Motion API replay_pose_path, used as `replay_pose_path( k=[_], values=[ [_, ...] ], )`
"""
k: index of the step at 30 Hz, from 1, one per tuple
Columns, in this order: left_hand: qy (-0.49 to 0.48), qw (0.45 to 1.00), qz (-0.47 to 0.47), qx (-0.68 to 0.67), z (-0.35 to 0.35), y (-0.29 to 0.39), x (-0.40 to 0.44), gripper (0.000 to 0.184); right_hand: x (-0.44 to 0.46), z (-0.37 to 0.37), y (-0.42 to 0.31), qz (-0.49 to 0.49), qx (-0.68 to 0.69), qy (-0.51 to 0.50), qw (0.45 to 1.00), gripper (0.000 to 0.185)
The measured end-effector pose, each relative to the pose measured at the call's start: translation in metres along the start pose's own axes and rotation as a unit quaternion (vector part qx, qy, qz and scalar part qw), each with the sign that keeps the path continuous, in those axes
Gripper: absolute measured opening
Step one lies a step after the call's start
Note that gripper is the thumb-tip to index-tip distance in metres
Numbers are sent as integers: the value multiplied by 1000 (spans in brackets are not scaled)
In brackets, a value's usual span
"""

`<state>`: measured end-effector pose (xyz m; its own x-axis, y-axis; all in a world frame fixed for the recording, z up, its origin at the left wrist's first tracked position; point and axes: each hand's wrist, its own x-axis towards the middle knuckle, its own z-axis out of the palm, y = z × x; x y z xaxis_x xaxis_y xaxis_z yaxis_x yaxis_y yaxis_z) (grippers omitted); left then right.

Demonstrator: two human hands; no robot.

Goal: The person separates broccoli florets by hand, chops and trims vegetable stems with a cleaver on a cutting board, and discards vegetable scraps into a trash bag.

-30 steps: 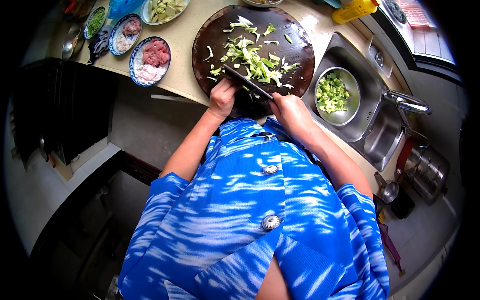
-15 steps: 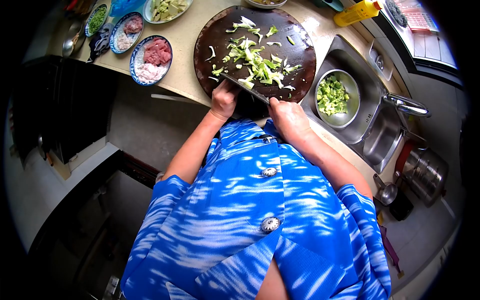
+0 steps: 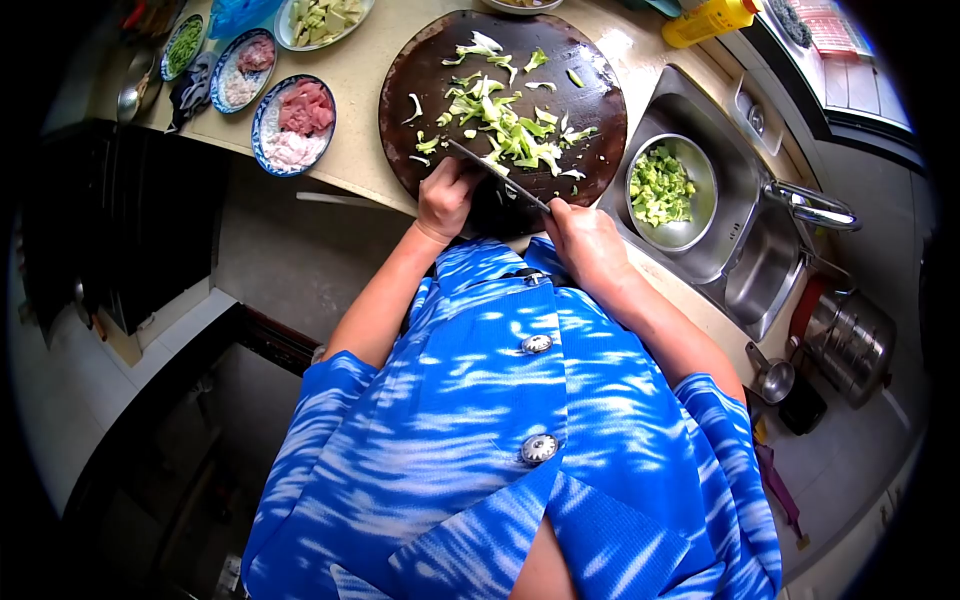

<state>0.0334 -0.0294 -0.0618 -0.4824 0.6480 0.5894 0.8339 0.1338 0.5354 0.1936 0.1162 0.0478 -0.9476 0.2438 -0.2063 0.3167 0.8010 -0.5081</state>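
A dark cleaver [image 3: 500, 177] is held slantwise over the near part of the round brown chopping board [image 3: 410, 80], its thin top edge toward the camera. My right hand [image 3: 588, 240] is closed round its handle end. At the other end, my left hand [image 3: 445, 200] has its fingers curled in behind the blade; what the fingertips touch is hidden. Chopped green and white leaves [image 3: 510, 125] lie scattered on the board just beyond the blade. Further cut greens [image 3: 660, 187] fill part of a metal bowl [image 3: 707, 215] to the right.
The bowl stands in a steel sink [image 3: 735, 225] with a faucet [image 3: 815, 208]. Plates of meat [image 3: 305, 108] and of pale green pieces [image 3: 325, 20] are at the back left. A yellow bottle [image 3: 710, 22] lies at the back right. Steel pots hang or stand at the lower right.
The cleaver has tilted from showing its flat side to showing mainly its thin edge. Both hands stay near the same spots, and the view has shifted slightly.
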Motion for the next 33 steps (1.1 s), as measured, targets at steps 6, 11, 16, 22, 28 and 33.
replay_pose_path(
  k=[6, 11, 16, 22, 28, 33],
  values=[
    [4, 999, 45, 6, 3, -1, 2, 20, 4, 9, 6, 31, 41, 1, 999, 17],
    [-39, 999, 33, 5, 4, -4, 0, 16, 2, 4, 10, 74, 148, 24, 986, 16],
    [-42, 999, 34, -4, 2, -3, 0, 17, -1, -2, 13, 97, 127, 68, 985, 16],
    [-1, 1000, 5, -13, 2, 0, 7, 15, -5, 1, 13, 103, 117, 28, 987, 18],
    [-26, 999, 26, -18, 3, -6, 8, 15, -4, 1, 10, 95, 90, 11, 991, 18],
    [-25, 999, 31, -20, 5, -8, 10, 16, 0, -5, 7, 78, 76, -1, 994, 18]
  ],
)
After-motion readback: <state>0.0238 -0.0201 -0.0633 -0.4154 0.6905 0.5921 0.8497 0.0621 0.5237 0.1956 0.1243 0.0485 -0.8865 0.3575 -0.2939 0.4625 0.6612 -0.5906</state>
